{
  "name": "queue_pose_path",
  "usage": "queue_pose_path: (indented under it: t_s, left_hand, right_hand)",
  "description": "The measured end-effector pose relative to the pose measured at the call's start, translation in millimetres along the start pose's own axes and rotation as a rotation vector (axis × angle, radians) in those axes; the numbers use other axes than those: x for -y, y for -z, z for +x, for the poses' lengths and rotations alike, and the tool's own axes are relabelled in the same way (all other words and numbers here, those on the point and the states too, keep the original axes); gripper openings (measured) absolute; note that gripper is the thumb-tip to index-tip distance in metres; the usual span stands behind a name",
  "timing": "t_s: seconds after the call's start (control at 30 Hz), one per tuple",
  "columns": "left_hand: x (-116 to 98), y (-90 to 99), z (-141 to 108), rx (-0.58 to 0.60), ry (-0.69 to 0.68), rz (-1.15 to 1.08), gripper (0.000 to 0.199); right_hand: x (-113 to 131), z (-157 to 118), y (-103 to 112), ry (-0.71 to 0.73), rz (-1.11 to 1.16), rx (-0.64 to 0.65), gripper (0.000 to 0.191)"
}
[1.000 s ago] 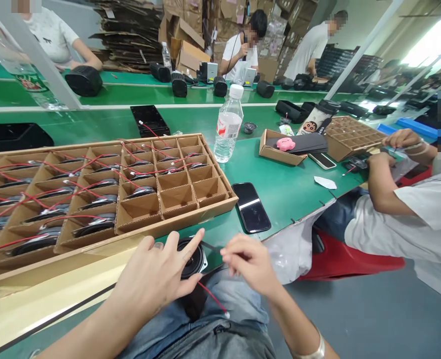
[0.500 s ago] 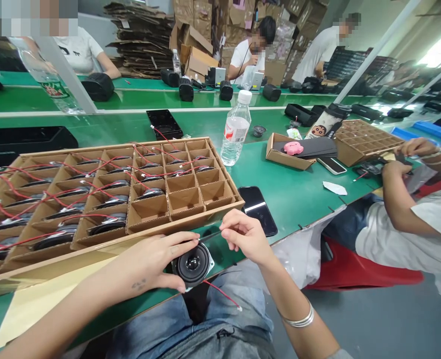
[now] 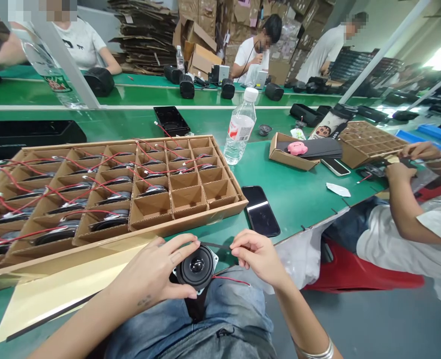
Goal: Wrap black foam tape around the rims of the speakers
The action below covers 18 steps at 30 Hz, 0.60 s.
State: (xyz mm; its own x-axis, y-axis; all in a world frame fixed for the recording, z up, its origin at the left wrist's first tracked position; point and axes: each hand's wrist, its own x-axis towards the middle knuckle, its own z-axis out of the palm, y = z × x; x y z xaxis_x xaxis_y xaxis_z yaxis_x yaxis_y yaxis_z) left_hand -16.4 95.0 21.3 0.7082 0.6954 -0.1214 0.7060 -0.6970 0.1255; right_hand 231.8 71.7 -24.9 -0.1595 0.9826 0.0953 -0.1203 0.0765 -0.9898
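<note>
My left hand (image 3: 168, 269) is closed around the edge of a round black speaker (image 3: 197, 266), thumb below and fingers above. The speaker has a shiny dome at its centre and metal mounting corners, and a red wire (image 3: 231, 280) trails from it over my lap. My right hand (image 3: 256, 254) pinches the end of a thin black strip (image 3: 218, 245), which stretches across to the speaker's top edge near my left fingertips. Just beyond my hands stands a divided cardboard box (image 3: 160, 227) with speakers upright in many of its compartments, their red wires lying over the dividers.
Yellow backing paper (image 3: 56, 294) with a black strip lies under my left forearm. A phone (image 3: 261, 211) and a water bottle (image 3: 240, 127) stand right of the box. A small carton (image 3: 295, 162) holds black sheets and a pink toy. At right, a co-worker's hands (image 3: 403, 164) handle a part.
The speaker now sits nearer my lap and slightly right in view, with my left hand moved along. My right hand has shifted lower and to the right, and more of the strip shows.
</note>
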Motion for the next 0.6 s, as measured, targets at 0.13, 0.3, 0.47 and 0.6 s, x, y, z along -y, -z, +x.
queue_pose_path:
  t_s: [0.13, 0.3, 0.47, 0.6]
  left_hand:
    - [-1.5, 4.2, 2.7, 0.015, -0.007, 0.032, 0.070]
    - [-2.5, -2.7, 0.6, -0.059, -0.007, 0.059, 0.073]
    - [-5.1, -6.2, -1.4, -0.117, -0.012, 0.083, 0.068]
    - [-8.1, -6.1, -0.4, -0.147, -0.005, 0.123, 0.069]
  right_hand:
    - [-0.1, -6.7, -3.9, 0.042, -0.077, -0.006, 0.006]
    - [-1.0, -11.9, -8.1, 0.097, -0.109, -0.018, 0.006]
    - [-3.1, -11.8, -8.8, 0.119, -0.161, -0.021, 0.006]
    - [0.2, -12.2, -9.4, 0.214, -0.332, -0.032, 0.009]
